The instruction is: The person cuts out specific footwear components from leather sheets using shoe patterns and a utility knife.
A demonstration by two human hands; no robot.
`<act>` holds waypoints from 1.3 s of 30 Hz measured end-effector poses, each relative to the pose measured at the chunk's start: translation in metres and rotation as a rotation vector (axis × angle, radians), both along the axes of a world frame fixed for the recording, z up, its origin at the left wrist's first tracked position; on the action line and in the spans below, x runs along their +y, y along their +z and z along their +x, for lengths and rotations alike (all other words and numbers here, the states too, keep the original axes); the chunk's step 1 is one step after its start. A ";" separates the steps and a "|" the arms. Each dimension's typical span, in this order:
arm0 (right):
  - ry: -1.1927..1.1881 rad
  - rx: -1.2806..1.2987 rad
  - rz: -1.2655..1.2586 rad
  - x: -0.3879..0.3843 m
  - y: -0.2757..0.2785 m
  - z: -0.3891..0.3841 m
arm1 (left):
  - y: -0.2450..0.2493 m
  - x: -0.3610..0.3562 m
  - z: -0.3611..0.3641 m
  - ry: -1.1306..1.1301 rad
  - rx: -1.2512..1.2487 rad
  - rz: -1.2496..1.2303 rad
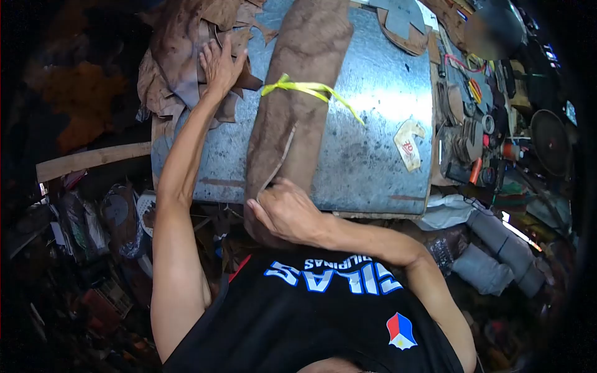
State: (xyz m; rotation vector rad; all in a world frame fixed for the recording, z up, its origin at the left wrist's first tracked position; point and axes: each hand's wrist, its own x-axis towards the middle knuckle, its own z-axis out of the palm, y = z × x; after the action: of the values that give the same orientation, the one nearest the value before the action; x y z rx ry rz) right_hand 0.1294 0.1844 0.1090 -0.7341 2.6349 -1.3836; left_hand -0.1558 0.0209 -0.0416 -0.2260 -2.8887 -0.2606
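A long roll of brown leather (pixel 305 56) lies across the metal-topped table (pixel 379 87), tied round with a yellow ribbon (pixel 301 87). Its near end hangs over the table's front edge. My right hand (pixel 287 210) is closed at that near end, fingers curled by the lower tip of a thin pale strip (pixel 283 152) on the roll; what the fingers grip is hidden. My left hand (pixel 222 67) rests with fingers spread on loose brown leather pieces (pixel 177 68) at the table's left side.
A pale cut piece with red marking (pixel 408 145) lies on the table's right part. Tools and rolls of tape crowd the right side, near an orange-handled tool (pixel 476 171). A wooden plank (pixel 93 160) juts out left. Wrapped grey bundles (pixel 482 267) sit lower right.
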 end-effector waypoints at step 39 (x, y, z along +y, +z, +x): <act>-0.005 0.232 0.515 0.088 0.009 -0.178 | 0.076 0.080 0.153 -0.113 -0.400 0.831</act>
State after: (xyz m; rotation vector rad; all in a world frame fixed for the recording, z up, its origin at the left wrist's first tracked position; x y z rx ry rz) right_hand -0.0488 0.2725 0.1179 -0.8486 2.9706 -0.5897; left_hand -0.0025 0.1006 0.0348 -0.1938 -2.8250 -1.6205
